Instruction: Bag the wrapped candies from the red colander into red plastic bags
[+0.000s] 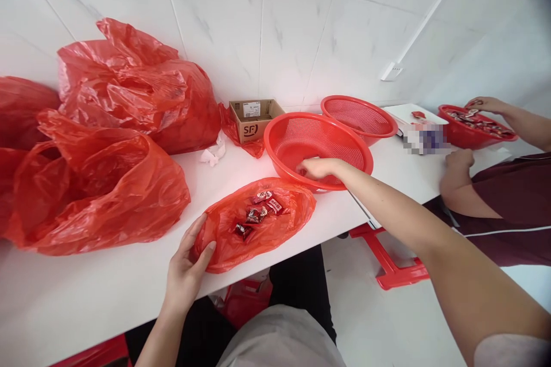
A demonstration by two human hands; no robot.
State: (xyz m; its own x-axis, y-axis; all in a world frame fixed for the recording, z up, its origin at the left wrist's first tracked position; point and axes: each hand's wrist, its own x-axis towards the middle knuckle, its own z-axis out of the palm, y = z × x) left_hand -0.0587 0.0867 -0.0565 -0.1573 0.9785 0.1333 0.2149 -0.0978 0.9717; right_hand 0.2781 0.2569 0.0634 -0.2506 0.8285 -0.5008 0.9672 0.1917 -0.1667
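Observation:
My left hand [189, 261] grips the left rim of a red plastic bag [228, 252], thumb inside and fingers outside. The bag lies opened wide on the table, with several small wrapped candies [256, 214] in dark red wrappers at its bottom. To the right, my right hand [317, 168] reaches down into a red perforated plastic basket [318, 126]. Its fingers are curled, and whatever they hold is hidden by the hand. A small pale bit shows just behind the knuckles, too small to name.
Large red plastic bags [142, 92] stand at the left against the tiled wall. An open cardboard box [253, 117] and a second red basket [361, 114] are at the back. On the right, a co-worker's hand [488, 105] is over a basket of wrapped pieces [469, 135].

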